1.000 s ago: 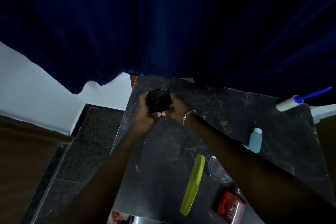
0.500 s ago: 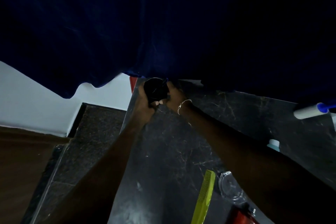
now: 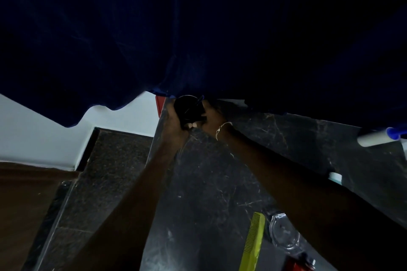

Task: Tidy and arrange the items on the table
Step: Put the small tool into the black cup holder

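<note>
A black cup (image 3: 187, 109) with a thin dark stick in it stands at the far left corner of the dark marble table (image 3: 211, 182), just under the curtain's hem. My left hand (image 3: 175, 123) wraps its left side and my right hand (image 3: 212, 116), with a thin bracelet at the wrist, grips its right side. A lime-green comb (image 3: 253, 242) lies near the front edge. Beside it is a clear glass lid or dish (image 3: 284, 235).
A dark blue curtain (image 3: 198, 28) hangs over the table's far side. A white roller with a blue handle (image 3: 374, 137) lies far right, a pale blue bottle (image 3: 335, 176) peeks past my right arm, and a red item (image 3: 297, 265) sits at the bottom. Speckled floor (image 3: 105, 160) lies left.
Both hands have pushed the black cup farther back to the table's far left corner, under the curtain. The view has shifted, so comb and bottle sit lower in frame.
</note>
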### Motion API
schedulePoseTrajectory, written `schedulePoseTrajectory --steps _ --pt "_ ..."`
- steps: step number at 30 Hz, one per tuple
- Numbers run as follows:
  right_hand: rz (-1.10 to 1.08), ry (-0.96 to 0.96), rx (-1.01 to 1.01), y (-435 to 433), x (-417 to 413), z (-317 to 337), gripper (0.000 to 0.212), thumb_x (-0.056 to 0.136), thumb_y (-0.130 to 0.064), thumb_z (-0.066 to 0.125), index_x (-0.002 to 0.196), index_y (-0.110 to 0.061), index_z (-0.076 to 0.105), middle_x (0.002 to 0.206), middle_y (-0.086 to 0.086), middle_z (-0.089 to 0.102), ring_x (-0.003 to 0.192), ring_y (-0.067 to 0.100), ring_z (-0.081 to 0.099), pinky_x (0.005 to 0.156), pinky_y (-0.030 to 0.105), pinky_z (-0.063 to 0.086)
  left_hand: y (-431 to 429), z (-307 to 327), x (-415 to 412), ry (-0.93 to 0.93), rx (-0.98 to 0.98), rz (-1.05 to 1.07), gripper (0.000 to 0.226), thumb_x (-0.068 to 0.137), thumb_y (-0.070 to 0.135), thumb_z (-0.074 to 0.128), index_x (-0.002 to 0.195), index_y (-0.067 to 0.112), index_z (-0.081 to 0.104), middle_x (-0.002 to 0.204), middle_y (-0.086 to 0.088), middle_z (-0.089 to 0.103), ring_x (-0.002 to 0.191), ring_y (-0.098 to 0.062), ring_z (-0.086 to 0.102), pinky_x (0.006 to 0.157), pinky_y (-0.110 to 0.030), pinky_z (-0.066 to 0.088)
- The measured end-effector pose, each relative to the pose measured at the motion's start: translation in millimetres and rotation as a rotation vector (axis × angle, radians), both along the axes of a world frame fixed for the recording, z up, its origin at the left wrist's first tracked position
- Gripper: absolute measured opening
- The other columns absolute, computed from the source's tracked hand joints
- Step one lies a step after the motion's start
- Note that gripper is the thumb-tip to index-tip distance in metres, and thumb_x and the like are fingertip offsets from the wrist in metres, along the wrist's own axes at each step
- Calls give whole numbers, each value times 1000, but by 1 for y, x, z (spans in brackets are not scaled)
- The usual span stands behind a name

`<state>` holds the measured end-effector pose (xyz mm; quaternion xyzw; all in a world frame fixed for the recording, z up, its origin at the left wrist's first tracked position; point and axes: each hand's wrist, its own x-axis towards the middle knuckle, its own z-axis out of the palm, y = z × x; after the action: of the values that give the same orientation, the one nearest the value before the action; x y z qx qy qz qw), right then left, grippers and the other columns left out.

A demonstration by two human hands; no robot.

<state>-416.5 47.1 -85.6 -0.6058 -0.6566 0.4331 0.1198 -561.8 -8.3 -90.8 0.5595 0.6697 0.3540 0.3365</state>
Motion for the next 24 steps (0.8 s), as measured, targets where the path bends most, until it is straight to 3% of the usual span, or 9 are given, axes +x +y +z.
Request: schedulePoseTrajectory --steps 3,6,7,11,16,21,24 --pt "-3 10 -7 0 0 -4 61 84 -7 68 139 -14 43 128 13 60 117 30 61 102 48 50 -3 2 3 -57 -31 7 102 76 19 88 157 22 26 143 3 55 129 -13 57 105 -34 54" --pt "6 11 -23 -4 1 -5 63 84 -7 67 140 -14 41 130 12 58 118 30 60 100 49 52 -8 6 6 -137 -70 46 106 77 1 86 160 15 22 150 -4 50 138 -16 51 102 -12 48" --pt "5 2 -20 -7 2 -4 65 84 -8 67 143 -15 38 130 11 59 118 29 60 100 49 52 -12 7 7 -152 -87 61 106 78 0 84 161 16 21 152 -4 49 139 -15 50 101 -11 46" --pt "-9 -20 17 -22 9 0 86 85 -7 67 155 -22 21 142 9 54 128 27 55 105 31 43 -28 8 7 -124 -188 82 90 85 12 81 157 16 27 149 -6 54 135 -20 54 105 -33 49" --pt "-5 -45 17 -48 23 21 92 89 -15 66 159 -23 8 158 8 35 139 28 44 109 34 38 -59 9 0 68 -351 13 71 93 43 70 153 19 39 151 -8 50 135 -31 53 110 -49 49" --pt "59 -82 144 -96 48 51 86 90 -26 65 158 -20 13 161 8 26 145 28 34 118 42 35 -106 27 8 396 -156 -152 68 97 50 60 152 14 40 155 -15 42 144 -36 42 115 -51 42" --pt "102 -123 251 -134 69 65 81 92 -29 61 158 -16 16 163 10 20 148 28 29 120 42 32 -133 39 23 536 -122 -259 68 102 51 49 158 17 30 167 -12 28 157 -34 21 125 -55 27"
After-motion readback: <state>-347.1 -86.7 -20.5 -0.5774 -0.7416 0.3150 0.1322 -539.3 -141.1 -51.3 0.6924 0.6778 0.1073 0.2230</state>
